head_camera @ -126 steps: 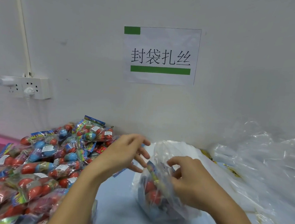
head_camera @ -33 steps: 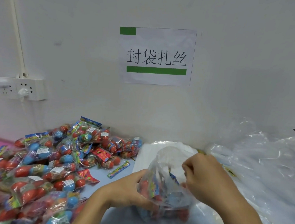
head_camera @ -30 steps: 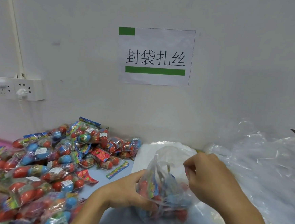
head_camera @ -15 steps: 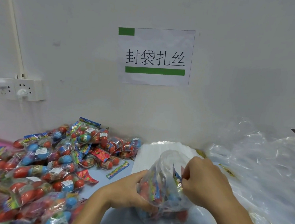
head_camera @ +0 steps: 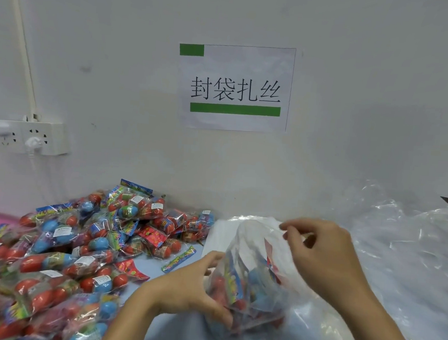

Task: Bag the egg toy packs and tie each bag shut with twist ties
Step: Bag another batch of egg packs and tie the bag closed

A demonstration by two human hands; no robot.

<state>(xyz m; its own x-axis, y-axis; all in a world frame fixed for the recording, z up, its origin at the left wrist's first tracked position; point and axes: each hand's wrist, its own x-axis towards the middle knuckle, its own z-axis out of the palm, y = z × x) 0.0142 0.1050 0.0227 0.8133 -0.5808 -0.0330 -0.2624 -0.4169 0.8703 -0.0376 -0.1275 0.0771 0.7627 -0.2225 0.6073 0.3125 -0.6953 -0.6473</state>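
The left hand (head_camera: 194,288) wraps its grip around the lower side of a clear bag (head_camera: 252,274) standing on the table (head_camera: 175,327); egg toy packs (head_camera: 238,286) fill its bottom. Above that grip, the right hand (head_camera: 320,255) pinches the bag's open top edge. Left of both hands, loose egg packs (head_camera: 77,244) lie heaped; right, empty clear bags (head_camera: 409,254) are piled.

The clear plastic bag (head_camera: 252,276) stands upright, stuffed with red and blue egg toy packs, its mouth open and crumpled at the top. My left hand (head_camera: 194,288) grips its lower left side; my right hand (head_camera: 318,255) pinches the rim. Left of the bag, a loose heap of colourful egg toy packs (head_camera: 77,244) spreads out, one flat multicoloured strip (head_camera: 179,259) lying between heap and bag.
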